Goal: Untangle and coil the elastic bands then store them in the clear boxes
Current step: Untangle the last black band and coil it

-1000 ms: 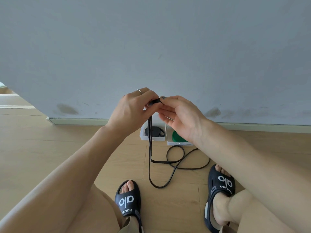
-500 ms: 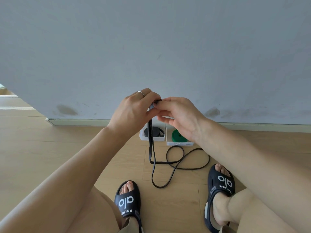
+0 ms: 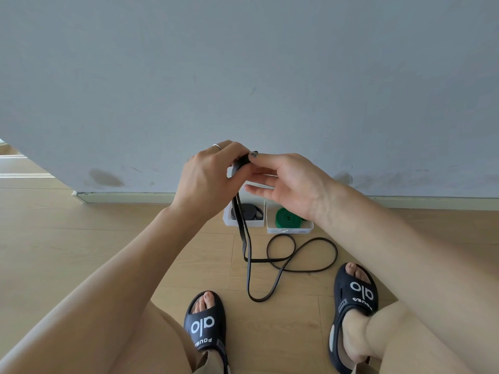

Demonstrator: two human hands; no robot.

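A long black elastic band [image 3: 248, 255] hangs from my hands down to the wooden floor, where it lies in loose loops between my feet. My left hand [image 3: 208, 176] pinches a small coiled start of the band at its top end. My right hand [image 3: 286, 182] touches that coil with its index fingertip and thumb, the other fingers spread. Behind the hands, two clear boxes stand side by side against the wall: the left box [image 3: 229, 221] holds a coiled black band [image 3: 252, 211], the right box [image 3: 290, 230] holds a coiled green band [image 3: 287, 217].
A grey wall with a pale skirting board [image 3: 135, 197] runs just behind the boxes. My feet in black slides rest on the floor, the left slide [image 3: 206, 323] and the right slide [image 3: 353, 298] on either side of the band's loops.
My right hand has loosened, its lower fingers spreading away from the coil. The hanging band and the floor loops have barely shifted.
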